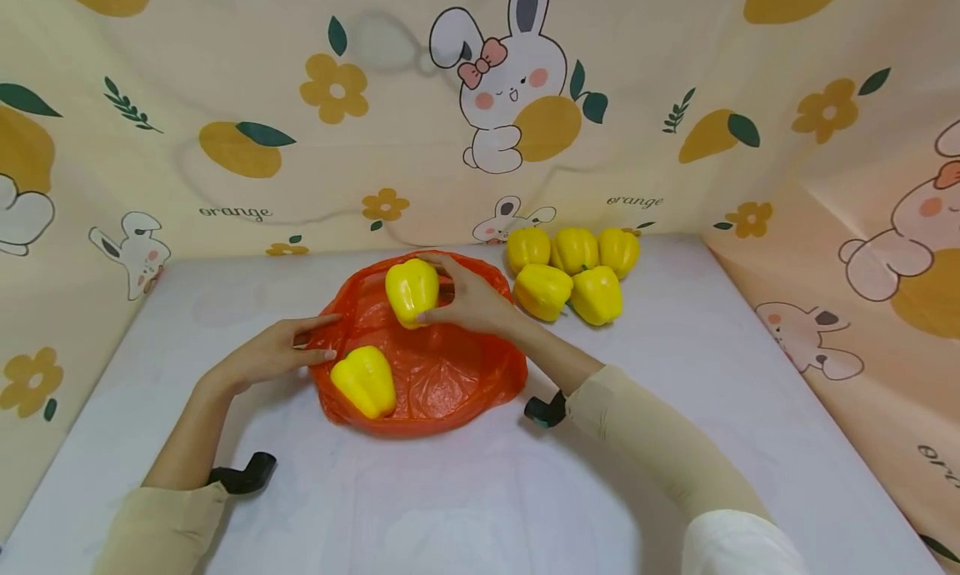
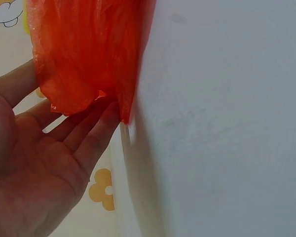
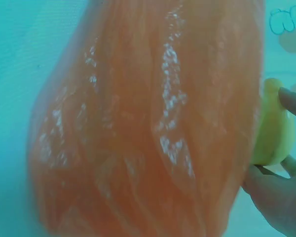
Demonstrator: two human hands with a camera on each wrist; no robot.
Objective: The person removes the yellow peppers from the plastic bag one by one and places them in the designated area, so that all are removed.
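Observation:
An orange-red plastic bag [image 1: 450,375] lies spread open on the table, with one yellow bell pepper [image 1: 366,382] at its near left. Above the bag's far part, my right hand [image 1: 474,296] grips another yellow bell pepper [image 1: 412,292] between thumb and fingers. The right wrist view shows that held pepper [image 3: 274,126] beyond the bag's side [image 3: 148,123]. My left hand [image 1: 273,354] reaches to the bag's left rim, fingers extended. In the left wrist view, those fingers [image 2: 96,133] touch the bag's edge, their tips partly hidden by the plastic.
Several yellow bell peppers [image 1: 576,250] stand grouped on the white table [image 1: 720,408] at the back right, beside the bag. A cloth printed with rabbits and oranges [image 1: 645,67] rises behind the table and along its sides. Black wrist-worn pieces [image 1: 247,475] project near both forearms.

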